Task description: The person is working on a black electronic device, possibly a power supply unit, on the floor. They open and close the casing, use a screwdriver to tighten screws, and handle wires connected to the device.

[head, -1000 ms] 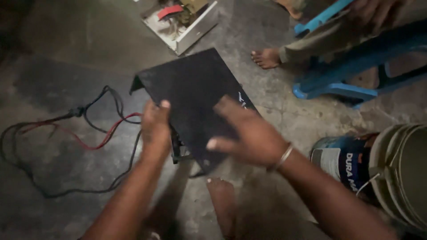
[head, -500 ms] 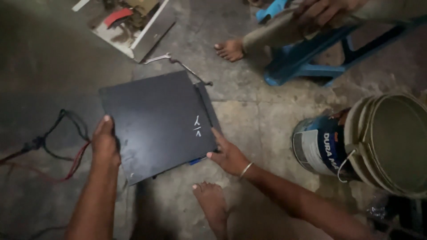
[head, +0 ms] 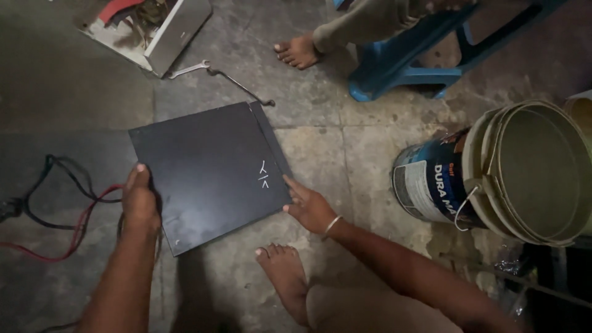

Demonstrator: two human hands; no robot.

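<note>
A flat black square metal panel (head: 209,172) lies on the grey stone floor (head: 345,154), turned so its corners point up-left and down-right. The left hand (head: 140,200) has its grip closed on the panel's left edge. The right hand (head: 308,206) holds the right edge, fingers mostly straight; it is dim, so maybe it only presses. Red and black wires (head: 68,216) lie nearby.

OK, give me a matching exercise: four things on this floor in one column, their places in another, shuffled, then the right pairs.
Things:
1. black panel
2. spanner
3. red and black cables
4. paint can

Places:
A. far left on the floor
B. held at its edges by both hands
C. right, beside the buckets
D. top, by the open metal box

Pairs: 1-B, 2-D, 3-A, 4-C
</note>
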